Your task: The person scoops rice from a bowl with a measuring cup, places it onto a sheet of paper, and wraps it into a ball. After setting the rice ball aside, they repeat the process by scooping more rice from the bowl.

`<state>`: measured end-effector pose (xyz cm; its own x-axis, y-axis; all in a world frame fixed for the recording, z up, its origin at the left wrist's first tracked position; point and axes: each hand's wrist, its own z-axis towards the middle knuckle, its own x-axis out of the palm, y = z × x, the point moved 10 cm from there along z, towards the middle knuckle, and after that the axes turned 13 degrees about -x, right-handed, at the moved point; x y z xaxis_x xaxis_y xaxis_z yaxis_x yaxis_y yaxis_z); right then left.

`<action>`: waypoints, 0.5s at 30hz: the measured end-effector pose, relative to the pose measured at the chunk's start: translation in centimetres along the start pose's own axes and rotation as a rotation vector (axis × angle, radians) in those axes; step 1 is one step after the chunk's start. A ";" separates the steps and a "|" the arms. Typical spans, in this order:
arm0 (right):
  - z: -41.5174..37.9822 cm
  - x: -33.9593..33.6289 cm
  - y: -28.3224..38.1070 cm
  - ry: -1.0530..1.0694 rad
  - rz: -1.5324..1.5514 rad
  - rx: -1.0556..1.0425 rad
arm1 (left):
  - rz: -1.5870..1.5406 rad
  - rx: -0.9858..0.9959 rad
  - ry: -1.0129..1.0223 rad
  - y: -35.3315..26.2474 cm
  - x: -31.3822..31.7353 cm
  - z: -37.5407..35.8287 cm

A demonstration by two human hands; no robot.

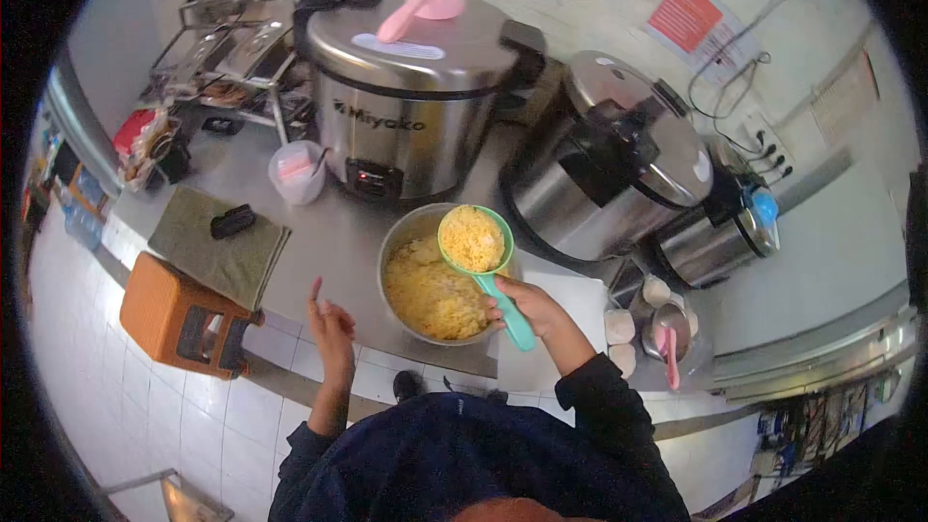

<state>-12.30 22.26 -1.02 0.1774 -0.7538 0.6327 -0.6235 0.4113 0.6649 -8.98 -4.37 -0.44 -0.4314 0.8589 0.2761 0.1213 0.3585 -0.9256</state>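
Observation:
My right hand [527,307] grips the handle of a green scoop [515,317], whose bowl is heaped with yellow rice [473,238]. The scoop is over the right part of a round metal pot [385,302] that holds more yellow rice [433,298]. To the left of the pot, my left hand [332,322] is raised near the counter's front edge, fingers apart and nothing in them. White paper [565,324] lies on the counter beneath my right hand.
Behind the pot stands a large rice cooker [406,101] with a pink scoop [423,6] on its lid. Another cooker [580,188] is at the right, near white cups [620,327]. A green cloth [203,246] lies left, above an orange stool [159,314].

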 end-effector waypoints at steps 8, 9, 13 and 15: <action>-9.6 -6.3 4.6 -0.138 0.095 -0.316 | 0.457 0.209 0.533 1.6 12.9 -8.3; -11.1 -7.2 5.2 -0.156 0.132 -0.358 | 0.506 0.073 0.738 2.8 16.6 -10.8; -15.5 -15.0 2.9 -0.187 0.333 -0.370 | 1.038 0.243 1.019 12.9 25.1 -15.1; -17.2 -18.0 1.1 -0.328 0.289 -0.363 | 1.337 0.563 0.823 17.8 26.2 -15.2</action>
<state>-3.06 45.04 -4.85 -0.2432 -0.6803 0.6915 -0.2991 0.7307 0.6137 -4.52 30.07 -5.70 0.2803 0.4469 -0.8495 -0.4021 -0.7489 -0.5267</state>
